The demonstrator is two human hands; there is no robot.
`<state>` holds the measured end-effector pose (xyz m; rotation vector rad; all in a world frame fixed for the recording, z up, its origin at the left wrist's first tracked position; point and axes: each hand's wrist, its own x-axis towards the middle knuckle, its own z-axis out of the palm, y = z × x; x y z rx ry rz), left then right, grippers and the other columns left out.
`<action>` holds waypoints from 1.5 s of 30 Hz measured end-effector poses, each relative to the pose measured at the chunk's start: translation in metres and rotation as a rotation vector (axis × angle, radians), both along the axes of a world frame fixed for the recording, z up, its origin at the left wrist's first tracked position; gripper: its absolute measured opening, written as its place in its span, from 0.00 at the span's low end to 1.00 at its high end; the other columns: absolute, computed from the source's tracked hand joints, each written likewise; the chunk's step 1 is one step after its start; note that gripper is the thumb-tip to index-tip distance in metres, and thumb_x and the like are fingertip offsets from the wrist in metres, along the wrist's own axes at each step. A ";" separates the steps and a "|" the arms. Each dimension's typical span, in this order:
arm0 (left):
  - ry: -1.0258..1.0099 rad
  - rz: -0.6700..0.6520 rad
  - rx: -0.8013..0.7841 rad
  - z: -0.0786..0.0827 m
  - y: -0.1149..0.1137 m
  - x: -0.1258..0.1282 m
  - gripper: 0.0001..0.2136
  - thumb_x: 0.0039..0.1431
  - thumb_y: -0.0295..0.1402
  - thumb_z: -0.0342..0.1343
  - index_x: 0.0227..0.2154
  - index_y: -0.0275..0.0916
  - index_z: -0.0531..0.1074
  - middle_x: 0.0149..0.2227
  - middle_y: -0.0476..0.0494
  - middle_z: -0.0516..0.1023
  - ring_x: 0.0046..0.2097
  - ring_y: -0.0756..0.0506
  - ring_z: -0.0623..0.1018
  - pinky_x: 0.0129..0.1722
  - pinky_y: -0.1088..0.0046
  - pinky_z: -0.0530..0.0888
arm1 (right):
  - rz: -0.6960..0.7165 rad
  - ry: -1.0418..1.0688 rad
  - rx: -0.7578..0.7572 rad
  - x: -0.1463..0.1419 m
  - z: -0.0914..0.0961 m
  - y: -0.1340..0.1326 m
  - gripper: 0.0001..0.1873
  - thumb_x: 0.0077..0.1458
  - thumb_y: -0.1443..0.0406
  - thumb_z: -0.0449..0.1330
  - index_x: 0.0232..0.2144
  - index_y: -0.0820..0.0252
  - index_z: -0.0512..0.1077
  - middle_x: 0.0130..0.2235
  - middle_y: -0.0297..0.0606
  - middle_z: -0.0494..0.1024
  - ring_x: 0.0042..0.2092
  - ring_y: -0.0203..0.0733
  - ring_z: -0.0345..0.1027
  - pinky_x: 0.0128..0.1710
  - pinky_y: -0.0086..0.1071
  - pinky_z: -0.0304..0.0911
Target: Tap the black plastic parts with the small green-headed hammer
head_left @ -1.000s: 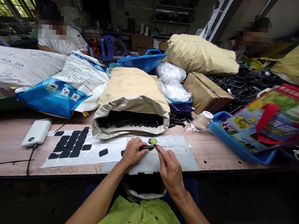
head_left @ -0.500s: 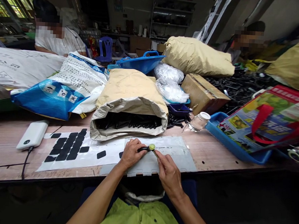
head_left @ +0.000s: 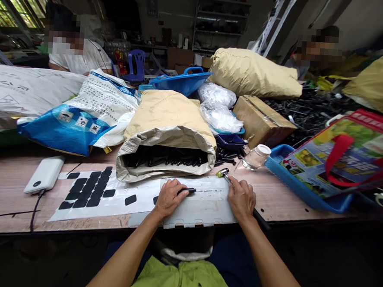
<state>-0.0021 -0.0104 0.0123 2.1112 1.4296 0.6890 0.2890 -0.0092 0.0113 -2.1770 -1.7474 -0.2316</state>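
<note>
My left hand [head_left: 170,198] pinches a short black tube-like piece [head_left: 188,190] over the grey board [head_left: 203,209], and the piece points right. In my right hand [head_left: 242,200] is a small hammer [head_left: 222,173] with a yellowish head; its dark handle end sticks out behind my fist. The hammer head is at the board's far right edge, apart from the black piece. Just beyond my hands lies an open paper sack [head_left: 170,112] with many similar black pieces [head_left: 164,157] inside.
Left on the table are a sheet with black rounded squares [head_left: 91,189] and a white power bank [head_left: 45,174]. A clear jar [head_left: 256,157], a blue tray [head_left: 305,189] and a cardboard box [head_left: 263,119] stand right. Two people sit across the table.
My right hand has moved right with the hammer, lifting its head off the black piece's end. My left hand stays in place, still holding the piece.
</note>
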 end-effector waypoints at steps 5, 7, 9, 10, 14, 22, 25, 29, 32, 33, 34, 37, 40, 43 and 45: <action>0.020 0.016 0.003 0.000 0.003 0.001 0.13 0.70 0.41 0.51 0.45 0.44 0.80 0.40 0.43 0.76 0.46 0.41 0.71 0.47 0.61 0.66 | -0.008 -0.045 0.042 -0.005 -0.007 0.000 0.19 0.64 0.66 0.57 0.56 0.49 0.75 0.40 0.40 0.72 0.40 0.42 0.57 0.37 0.36 0.44; 0.006 0.019 0.023 0.006 -0.003 0.003 0.13 0.70 0.41 0.51 0.45 0.44 0.79 0.41 0.43 0.77 0.46 0.40 0.72 0.48 0.60 0.66 | -0.007 -0.051 0.039 -0.005 -0.007 -0.001 0.19 0.65 0.66 0.56 0.56 0.49 0.74 0.40 0.40 0.72 0.40 0.42 0.57 0.37 0.36 0.44; -0.047 -0.032 0.051 0.016 -0.021 0.005 0.14 0.71 0.42 0.50 0.46 0.43 0.78 0.42 0.42 0.77 0.46 0.40 0.72 0.48 0.60 0.67 | -0.009 -0.056 0.037 -0.005 -0.006 -0.001 0.19 0.65 0.65 0.56 0.56 0.49 0.74 0.40 0.40 0.72 0.40 0.42 0.58 0.37 0.36 0.43; -0.086 -0.091 0.049 0.021 -0.035 0.007 0.14 0.71 0.42 0.49 0.47 0.43 0.77 0.42 0.41 0.78 0.46 0.40 0.73 0.48 0.61 0.68 | -0.010 -0.059 0.037 -0.005 -0.005 -0.001 0.19 0.65 0.65 0.56 0.56 0.48 0.74 0.40 0.39 0.72 0.40 0.42 0.58 0.37 0.36 0.43; -0.139 -0.415 -0.131 0.017 -0.097 0.017 0.15 0.71 0.43 0.49 0.52 0.47 0.75 0.43 0.42 0.80 0.43 0.43 0.78 0.45 0.67 0.71 | -0.010 -0.071 0.039 -0.005 -0.005 0.000 0.19 0.65 0.65 0.57 0.56 0.49 0.74 0.40 0.39 0.72 0.41 0.42 0.59 0.37 0.36 0.44; 0.248 -0.327 -0.550 -0.012 -0.126 0.028 0.29 0.58 0.43 0.63 0.62 0.47 0.69 0.52 0.35 0.79 0.49 0.33 0.80 0.47 0.59 0.74 | -0.008 -0.096 0.045 -0.005 -0.007 0.000 0.19 0.65 0.65 0.56 0.56 0.50 0.74 0.40 0.40 0.72 0.41 0.43 0.59 0.37 0.36 0.44; 0.035 -0.486 -0.515 0.029 -0.093 0.017 0.19 0.58 0.47 0.63 0.51 0.48 0.79 0.44 0.43 0.83 0.43 0.39 0.81 0.42 0.67 0.74 | -0.007 -0.095 0.046 -0.004 -0.008 0.000 0.19 0.65 0.65 0.56 0.56 0.51 0.74 0.39 0.40 0.72 0.41 0.43 0.59 0.37 0.35 0.44; -0.045 0.004 -0.243 0.070 -0.010 -0.017 0.15 0.66 0.44 0.54 0.43 0.42 0.81 0.39 0.45 0.82 0.40 0.44 0.80 0.41 0.71 0.73 | 0.001 -0.084 0.055 -0.004 -0.007 0.001 0.18 0.65 0.65 0.57 0.56 0.51 0.74 0.40 0.40 0.72 0.41 0.43 0.59 0.37 0.35 0.44; 0.262 0.487 -0.037 0.067 0.049 -0.044 0.14 0.65 0.39 0.55 0.48 0.41 0.79 0.48 0.39 0.78 0.48 0.39 0.79 0.47 0.66 0.73 | 0.004 -0.075 0.062 -0.004 -0.006 0.001 0.18 0.64 0.65 0.57 0.55 0.51 0.74 0.40 0.40 0.73 0.41 0.44 0.59 0.37 0.36 0.44; 0.339 0.545 -0.037 0.062 0.063 -0.050 0.15 0.65 0.39 0.55 0.50 0.41 0.79 0.50 0.37 0.77 0.49 0.38 0.79 0.47 0.64 0.73 | 0.005 -0.072 0.062 -0.004 -0.006 0.000 0.18 0.65 0.65 0.56 0.55 0.51 0.74 0.40 0.41 0.73 0.41 0.44 0.59 0.37 0.36 0.44; 0.399 0.569 -0.058 0.056 0.074 -0.055 0.16 0.64 0.39 0.56 0.51 0.42 0.79 0.52 0.36 0.75 0.50 0.37 0.79 0.47 0.63 0.74 | 0.008 -0.069 0.061 -0.004 -0.006 0.000 0.18 0.65 0.65 0.56 0.55 0.51 0.74 0.40 0.41 0.73 0.41 0.44 0.59 0.37 0.36 0.44; 0.465 0.566 -0.139 0.043 0.092 -0.061 0.16 0.63 0.41 0.58 0.50 0.43 0.79 0.52 0.35 0.74 0.51 0.34 0.78 0.47 0.61 0.74 | 0.009 -0.064 0.058 -0.004 -0.006 0.000 0.18 0.65 0.65 0.56 0.55 0.51 0.74 0.40 0.41 0.73 0.42 0.45 0.60 0.37 0.36 0.45; 0.471 0.561 -0.165 0.041 0.093 -0.061 0.14 0.61 0.39 0.59 0.48 0.43 0.80 0.51 0.35 0.75 0.51 0.33 0.78 0.46 0.60 0.74 | 0.008 -0.061 0.057 -0.004 -0.007 0.000 0.19 0.64 0.65 0.56 0.56 0.51 0.74 0.40 0.41 0.73 0.42 0.46 0.60 0.37 0.36 0.45; 0.385 0.545 0.030 0.044 0.078 -0.057 0.12 0.66 0.39 0.55 0.47 0.42 0.78 0.49 0.37 0.75 0.52 0.35 0.75 0.49 0.60 0.72 | 0.011 -0.055 0.050 -0.003 -0.007 0.000 0.19 0.64 0.65 0.56 0.56 0.51 0.73 0.41 0.42 0.73 0.42 0.46 0.60 0.37 0.36 0.45; 0.239 0.462 0.245 0.044 0.060 -0.050 0.12 0.68 0.39 0.52 0.47 0.41 0.76 0.47 0.39 0.76 0.50 0.37 0.74 0.50 0.61 0.71 | 0.010 -0.053 0.047 -0.003 -0.007 0.000 0.19 0.65 0.65 0.56 0.56 0.51 0.73 0.41 0.42 0.72 0.42 0.46 0.60 0.37 0.37 0.46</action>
